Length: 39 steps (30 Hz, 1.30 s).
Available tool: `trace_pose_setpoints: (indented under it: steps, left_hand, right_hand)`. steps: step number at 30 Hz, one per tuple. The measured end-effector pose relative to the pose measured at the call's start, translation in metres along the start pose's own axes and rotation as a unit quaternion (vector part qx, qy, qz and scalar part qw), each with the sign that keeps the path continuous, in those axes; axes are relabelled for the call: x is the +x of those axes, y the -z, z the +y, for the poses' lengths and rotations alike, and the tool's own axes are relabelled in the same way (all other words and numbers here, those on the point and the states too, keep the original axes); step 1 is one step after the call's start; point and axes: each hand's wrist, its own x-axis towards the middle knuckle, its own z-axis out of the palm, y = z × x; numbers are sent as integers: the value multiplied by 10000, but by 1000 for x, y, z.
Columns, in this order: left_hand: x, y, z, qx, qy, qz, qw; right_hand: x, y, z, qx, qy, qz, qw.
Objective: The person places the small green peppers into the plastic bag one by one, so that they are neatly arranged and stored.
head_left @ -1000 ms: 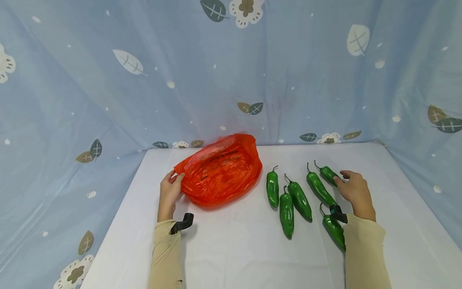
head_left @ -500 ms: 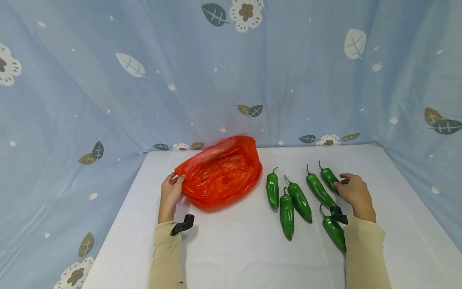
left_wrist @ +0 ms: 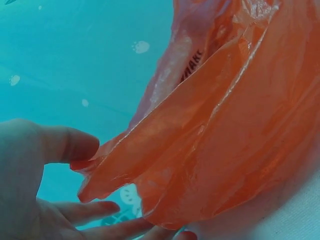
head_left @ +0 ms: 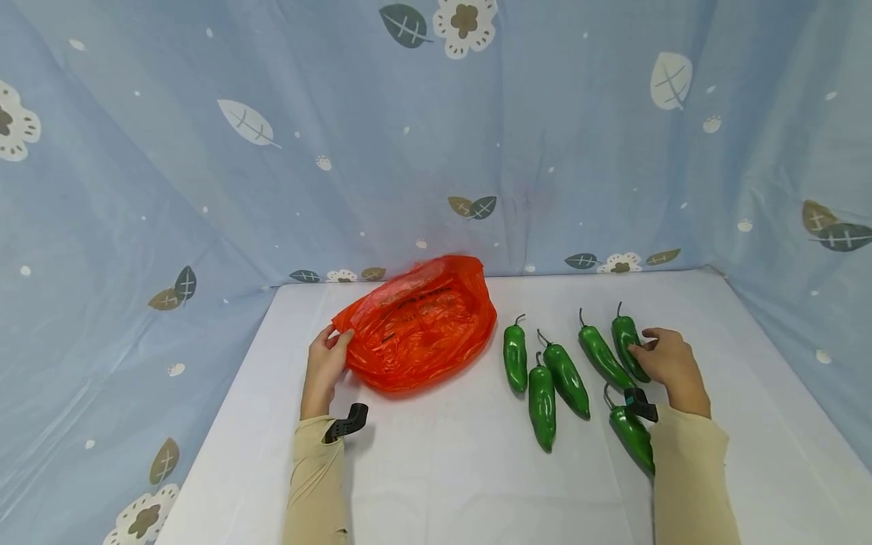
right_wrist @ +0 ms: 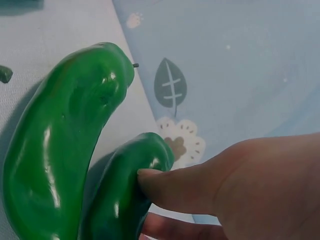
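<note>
A red plastic bag (head_left: 422, 333) with dark print lies spread toward the back left, its mouth partly open. My left hand (head_left: 323, 372) pinches the bag's left edge between thumb and fingers; the bag's rim (left_wrist: 125, 170) shows close up in the left wrist view. At the right, my right hand (head_left: 673, 369) holds the far-right green chili pepper (head_left: 627, 341) by its side. In the right wrist view the thumb (right_wrist: 170, 187) lies across that pepper, with another finger partly seen behind it. Beside it lies a second, nearer-looking green chili pepper (right_wrist: 60, 135).
Three green chili peppers (head_left: 541, 409) lie grouped right of the bag. Another pepper (head_left: 630, 437) is partly under the right sleeve (head_left: 691, 469). A blue patterned cloth (head_left: 545, 151) rises behind and beside the white table (head_left: 436, 469).
The far-right pepper has turned under my right hand, its stem swinging right, so it lies more upright in view. My left hand and the bag have barely shifted.
</note>
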Motion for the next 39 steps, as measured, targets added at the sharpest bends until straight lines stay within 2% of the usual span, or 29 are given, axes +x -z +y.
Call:
trace_pose_setpoints:
  steps: [8, 16, 27, 39]
  left_hand:
    - [0, 1, 1, 193, -25, -24, 9998]
    - [2, 0, 0, 268, 19, -71, 9996]
    - [2, 3, -2, 180, -117, -97, 9997]
    - [3, 3, -1, 158, -77, -77, 9998]
  right_hand:
    - [0, -1, -1, 98, -71, -62, 9999]
    - [0, -2, 1, 164, 49, 54, 9998]
    - [-9, 5, -13, 523, 95, -60, 9986]
    - [-16, 7, -27, 779, 559, -41, 9954]
